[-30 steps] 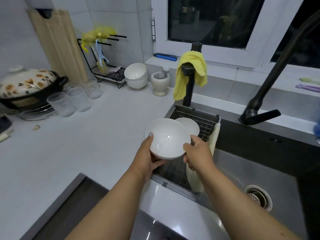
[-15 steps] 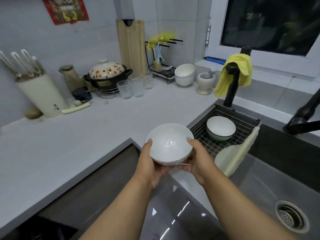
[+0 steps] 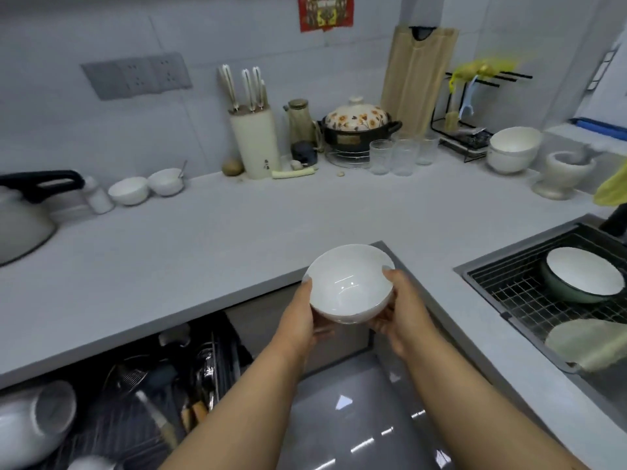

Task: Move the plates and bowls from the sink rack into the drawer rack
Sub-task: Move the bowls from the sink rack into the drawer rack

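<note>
White bowl [image 3: 351,286] sits between my hands, left grip [image 3: 300,320] and right grip [image 3: 403,317] clasping its sides, above the open drawer rack [image 3: 135,401].

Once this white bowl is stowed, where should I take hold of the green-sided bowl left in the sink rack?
Grip the green-sided bowl by its rim, from above: it sits upright in the sink rack, mouth open upward, rim exposed all round.

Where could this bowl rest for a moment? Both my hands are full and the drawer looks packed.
The widest bare stretch of counter lies between the kettle and the sink rack, just past the bowl. The back wall is crowded: knife block, pot, glasses. The drawer rack is cluttered with utensils.
</note>
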